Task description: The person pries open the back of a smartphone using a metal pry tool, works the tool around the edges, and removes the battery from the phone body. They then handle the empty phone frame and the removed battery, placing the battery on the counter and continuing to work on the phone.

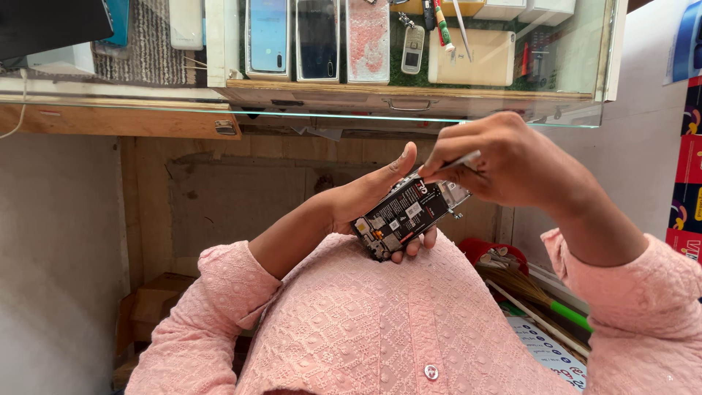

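Cradling an opened phone (404,216) in front of the chest, the left hand (369,194) grips it, long axis slanting up-right; right hand (504,157) pinches thin tweezers (459,162) at its upper end.

The right hand (504,161) hides most of the thin metal tool (464,159).

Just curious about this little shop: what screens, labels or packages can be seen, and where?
Battery label: black, white patches, on opened phone in left hand.
Two phones: glassy rectangles, top shelf.
Boxes: red, right edge.
Printed sheet: white, lower right.
Right hand holds thin tool.
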A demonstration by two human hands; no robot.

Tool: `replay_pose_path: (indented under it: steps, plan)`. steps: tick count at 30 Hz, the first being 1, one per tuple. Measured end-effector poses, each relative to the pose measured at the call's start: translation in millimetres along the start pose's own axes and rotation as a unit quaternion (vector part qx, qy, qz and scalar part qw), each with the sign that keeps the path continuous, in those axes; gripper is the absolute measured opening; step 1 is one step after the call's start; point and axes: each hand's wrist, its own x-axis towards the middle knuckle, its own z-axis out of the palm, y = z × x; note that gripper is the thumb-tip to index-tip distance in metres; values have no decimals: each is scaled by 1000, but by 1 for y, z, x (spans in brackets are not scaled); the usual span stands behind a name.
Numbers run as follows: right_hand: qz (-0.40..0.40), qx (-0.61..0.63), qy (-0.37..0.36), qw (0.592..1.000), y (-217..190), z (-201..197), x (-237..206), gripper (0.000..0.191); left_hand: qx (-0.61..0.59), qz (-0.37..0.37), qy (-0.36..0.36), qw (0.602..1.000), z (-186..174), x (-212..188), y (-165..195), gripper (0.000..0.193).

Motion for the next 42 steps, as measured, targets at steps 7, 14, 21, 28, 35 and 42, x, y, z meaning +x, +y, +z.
replay_pose_path:
  steps: [7,14,21,28,35,42]
  plan:
    - [-2,-12,-57,998,1,-7,12,11,1,-2,-7,1000,-4,1,0,102]
    - [-113,-95,49,988,-4,3,-23,23,0,30,-9,1000,2,6,-2,98]
    - [-10,74,-12,997,31,-27,-16,7,-9,28,-51,998,15,20,11,101]
    - [-15,61,-48,997,12,-80,-9,8,-38,10,-76,996,34,34,31,105]
    - [14,77,-76,994,3,-90,7,7,-29,11,-76,997,38,28,34,104]
    - [-38,51,-40,997,3,-70,7,7,-75,38,-66,994,27,11,34,96]
